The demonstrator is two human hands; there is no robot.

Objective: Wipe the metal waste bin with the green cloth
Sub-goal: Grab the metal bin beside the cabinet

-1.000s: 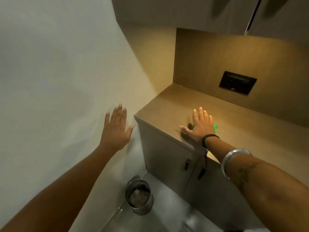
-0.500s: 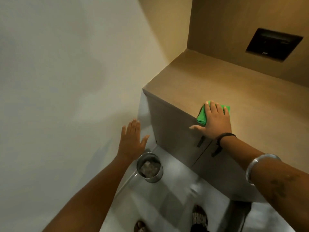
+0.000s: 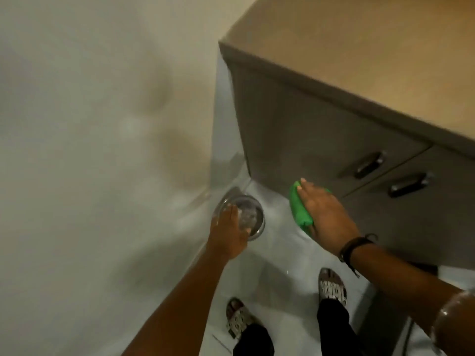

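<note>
1 metal waste bin (image 3: pixel 250 217) on floor in corner by wall & cabinet (image 3: pixel 321 140); left hand (image 3: pixel 228 236) over its rim, fingers apart, grip unclear. Right hand (image 3: pixel 326 214) clamped on 1 green cloth (image 3: pixel 298 209), held above floor near the bin, not touching it. 2 cabinet handles (image 3: pixel 368 165), 2 feet (image 3: pixel 332 286) visible.

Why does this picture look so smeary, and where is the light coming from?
Head view: motion blur softens the metal waste bin, the left hand and the cabinet handles; warm light falls on the countertop, the cabinet front below lies in shade; the wide lens tilts the edges.
</note>
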